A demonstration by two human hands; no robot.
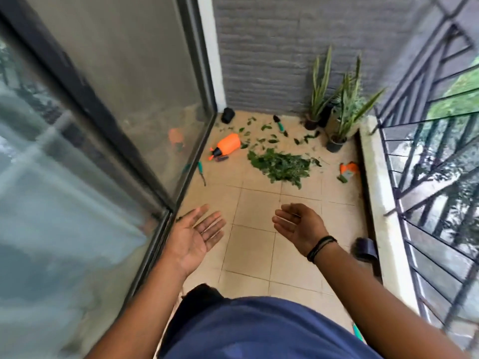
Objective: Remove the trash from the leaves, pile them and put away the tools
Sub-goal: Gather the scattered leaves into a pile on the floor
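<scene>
A heap of green leaves (281, 165) lies on the tiled balcony floor ahead of me, with loose leaves (261, 133) scattered beyond it. An orange spray bottle (225, 145) lies on its side to the left of the heap. A teal-handled tool (201, 172) lies by the glass door, and a teal-handled trowel (280, 125) lies near the plants. An orange and white piece of packaging (348, 171) sits at the right by the ledge. My left hand (195, 234) and my right hand (298, 226) are held out palm up, holding nothing, well short of the leaves.
A sliding glass door (116, 112) runs along the left. Potted snake plants (337, 110) stand in the far right corner against the grey wall. A low ledge (381, 203) and metal railing (435, 177) bound the right. A small black pot (228, 115) sits in the far left corner; a dark sandal (364, 248) lies by the ledge.
</scene>
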